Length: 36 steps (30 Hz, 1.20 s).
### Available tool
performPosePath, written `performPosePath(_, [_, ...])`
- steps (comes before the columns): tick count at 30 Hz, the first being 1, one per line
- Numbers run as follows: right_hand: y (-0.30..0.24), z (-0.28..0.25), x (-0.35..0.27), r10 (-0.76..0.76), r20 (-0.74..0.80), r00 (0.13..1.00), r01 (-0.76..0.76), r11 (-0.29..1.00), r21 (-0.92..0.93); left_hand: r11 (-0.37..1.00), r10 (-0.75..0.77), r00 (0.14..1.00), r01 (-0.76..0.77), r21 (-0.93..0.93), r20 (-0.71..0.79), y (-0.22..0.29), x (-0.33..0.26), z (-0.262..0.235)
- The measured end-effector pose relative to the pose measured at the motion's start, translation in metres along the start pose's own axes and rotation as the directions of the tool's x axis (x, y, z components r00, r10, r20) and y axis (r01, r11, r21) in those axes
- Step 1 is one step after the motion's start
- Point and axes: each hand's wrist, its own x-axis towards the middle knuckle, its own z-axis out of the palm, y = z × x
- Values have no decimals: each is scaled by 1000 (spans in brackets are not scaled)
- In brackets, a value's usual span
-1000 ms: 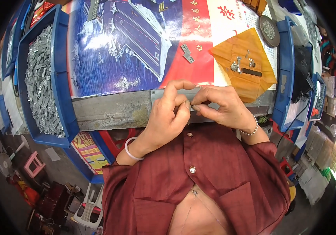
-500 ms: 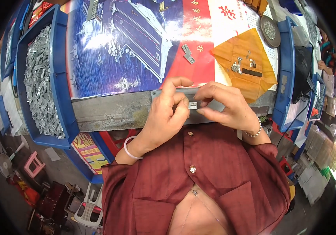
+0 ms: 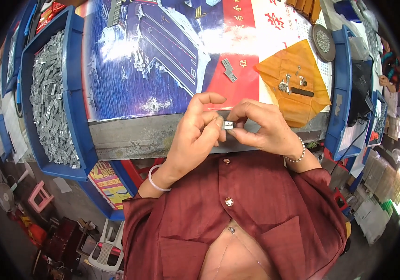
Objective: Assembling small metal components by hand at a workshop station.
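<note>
A small silvery metal block (image 3: 228, 125) with a dark spot on its face sits between my hands, just over the table's near edge. My left hand (image 3: 197, 126) pinches its left end between thumb and finger, its index finger curving above. My right hand (image 3: 263, 123) has thumb and index finger closed on the block's right end. Beyond my hands, grey flat metal pieces (image 3: 229, 70) lie touching on the red part of the poster. On an orange sheet (image 3: 316, 84) to the right rest several tiny metal parts (image 3: 284, 84) and a dark strip (image 3: 302, 92).
A blue bin (image 3: 73, 88) full of grey metal pieces (image 3: 48, 100) stands at the left. At the far right is a round dish (image 3: 330, 52) with tiny silvery bits, beside another blue bin (image 3: 342, 88). The glossy poster (image 3: 120, 88) covers the tabletop behind the grey front edge (image 3: 130, 135).
My right hand has moved left, and its fingertips have closed on the metal block. The left hand keeps its pinch. The whole view has shifted slightly.
</note>
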Motion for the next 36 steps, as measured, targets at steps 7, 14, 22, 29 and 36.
performPosePath(7, [1,-7,5,-20,36,999,18,999,41,962,53,998,-62,264,41,5,-7,-1])
performPosePath(14, [-1,-10,5,-24,94,995,24,1000,-1,871,147,986,-169,461,82,5,-7,2])
performPosePath(22, [-2,-11,0,-107,101,989,114,992,-58,857,299,953,-291,425,50,-9,-5,7])
performPosePath(29, [4,-13,-2,-7,87,996,-4,992,127,939,206,978,-192,286,-20,-6,-1,9])
performPosePath(36, [3,-18,-6,50,8,999,-50,998,25,958,171,985,-158,238,-33,-4,-1,8])
